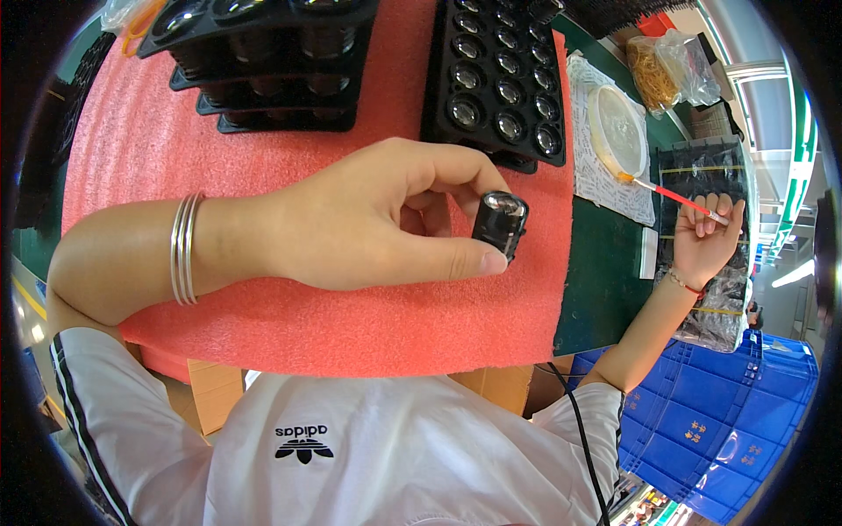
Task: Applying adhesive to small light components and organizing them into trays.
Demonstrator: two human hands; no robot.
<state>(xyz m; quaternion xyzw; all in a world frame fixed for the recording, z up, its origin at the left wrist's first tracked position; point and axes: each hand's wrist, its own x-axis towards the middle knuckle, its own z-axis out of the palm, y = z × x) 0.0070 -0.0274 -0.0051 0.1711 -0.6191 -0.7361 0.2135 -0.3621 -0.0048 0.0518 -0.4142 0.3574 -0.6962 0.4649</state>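
Note:
My left hand (377,219) reaches across the pink foam and pinches a small black cylindrical part (501,223) between thumb and fingertips. The part has a shiny, glassy-looking end. Off to the right, my right hand (704,241) grips a thin brush (677,198) with a red handle. Its orange tip rests at the near rim of a round, shallow, pale dish (599,149). Under the dish lies a printed sheet (645,209). Just beyond my left hand stands a black tray (435,105) with rows of round, lens-like pieces in its pockets.
Several stacked black trays (289,125) stand at the far left of the pink foam sheet (368,329). Green table surface (605,280) shows at right. Beyond the dish sits a bag of yellow rubber bands (653,74). Blue crates (702,430) stand at lower right; a black cable (579,421) hangs before me.

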